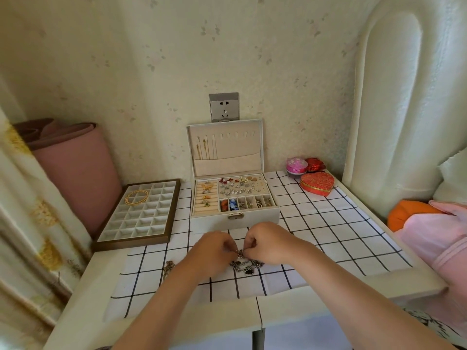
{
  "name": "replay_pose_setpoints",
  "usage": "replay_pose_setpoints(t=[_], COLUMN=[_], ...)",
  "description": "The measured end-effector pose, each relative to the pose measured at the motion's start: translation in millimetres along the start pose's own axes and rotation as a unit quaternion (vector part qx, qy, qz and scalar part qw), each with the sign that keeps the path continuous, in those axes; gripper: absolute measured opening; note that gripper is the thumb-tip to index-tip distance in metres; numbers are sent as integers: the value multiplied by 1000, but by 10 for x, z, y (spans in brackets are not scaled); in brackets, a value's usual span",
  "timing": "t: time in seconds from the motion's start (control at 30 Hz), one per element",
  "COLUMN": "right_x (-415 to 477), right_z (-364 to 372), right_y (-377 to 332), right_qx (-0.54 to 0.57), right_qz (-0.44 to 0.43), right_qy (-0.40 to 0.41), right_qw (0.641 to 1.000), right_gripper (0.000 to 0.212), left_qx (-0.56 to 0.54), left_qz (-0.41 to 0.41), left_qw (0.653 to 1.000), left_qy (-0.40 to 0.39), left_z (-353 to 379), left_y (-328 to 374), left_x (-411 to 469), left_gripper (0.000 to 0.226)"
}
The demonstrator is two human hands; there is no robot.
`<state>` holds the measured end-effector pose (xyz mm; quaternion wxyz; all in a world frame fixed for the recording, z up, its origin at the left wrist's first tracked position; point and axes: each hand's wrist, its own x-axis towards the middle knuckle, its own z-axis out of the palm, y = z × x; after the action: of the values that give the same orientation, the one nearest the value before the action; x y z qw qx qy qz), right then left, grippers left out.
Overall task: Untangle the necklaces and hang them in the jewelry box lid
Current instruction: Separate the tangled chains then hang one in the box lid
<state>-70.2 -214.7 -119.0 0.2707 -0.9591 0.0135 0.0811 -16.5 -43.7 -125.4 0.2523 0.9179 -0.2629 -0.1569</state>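
Pinching tangled necklaces (249, 263): left hand (214, 248), right hand (268, 242).

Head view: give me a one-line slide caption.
Left hand and right hand pinch tangled necklaces on the checked cloth before the open jewelry box.

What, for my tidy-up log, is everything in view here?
jewelry box: one, white, open, back centre.
jewelry box lid: one, cream, upright, gold chains hanging at its left.
tangled necklaces: one clump, silver and dark, on the cloth before the box.
divider tray: one, brown-framed, left of box, gold bangles inside.
heart box: one, red, back right.
round box: one, pink, behind heart box.
checked cloth: one, white with black lines, under everything.
left hand: pinching the clump.
right hand: pinching the clump.
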Motion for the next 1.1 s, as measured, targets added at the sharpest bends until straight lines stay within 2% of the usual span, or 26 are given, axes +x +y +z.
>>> replay_pose_setpoints(t=[0.1,0.23,0.3,0.43,0.53,0.67,0.73,0.77,0.87,0.97,1.1], right_x=[33,75,66,1,-57,-95,-93,-88,-65,-24,-5], right_z=[-52,-194,-245,-314,-336,-339,-316,-301,-268,-239,-241], right_y=[-7,-7,-32,-118,-91,-70,-70,-69,-89,-78,13], right_qx=[170,432,504,590,572,557,551,544,529,490,301], right_qz=[26,59,63,69,70,76,74,79,102,124,122], right_qy=[23,36,42,50,71,98,89,88,105,161,200], right_qw=[985,899,861,803,814,821,827,831,836,848,924], right_gripper=[9,22,30,28,24,25,28,29,29,26,18], left_qx=[-162,-417,-462,-458,-546,-691,-718,-713,-664,-642,-628], left_qz=[-25,-64,-55,-47,-44,-21,-21,-27,-37,-47,-79], left_qw=[986,907,885,888,836,722,695,699,744,757,759], left_qy=[10,13,9,8,16,35,44,48,70,108,155], left_z=[-62,-215,-265,-287,-320,-378,-395,-402,-406,-401,-433], left_y=[40,98,89,77,111,114,115,120,145,144,80], left_x=[9,32,28,1,-33,-39,-26,-24,-37,-41,-46], left_gripper=[5,10,11,11,14,21,21,20,15,17,18])
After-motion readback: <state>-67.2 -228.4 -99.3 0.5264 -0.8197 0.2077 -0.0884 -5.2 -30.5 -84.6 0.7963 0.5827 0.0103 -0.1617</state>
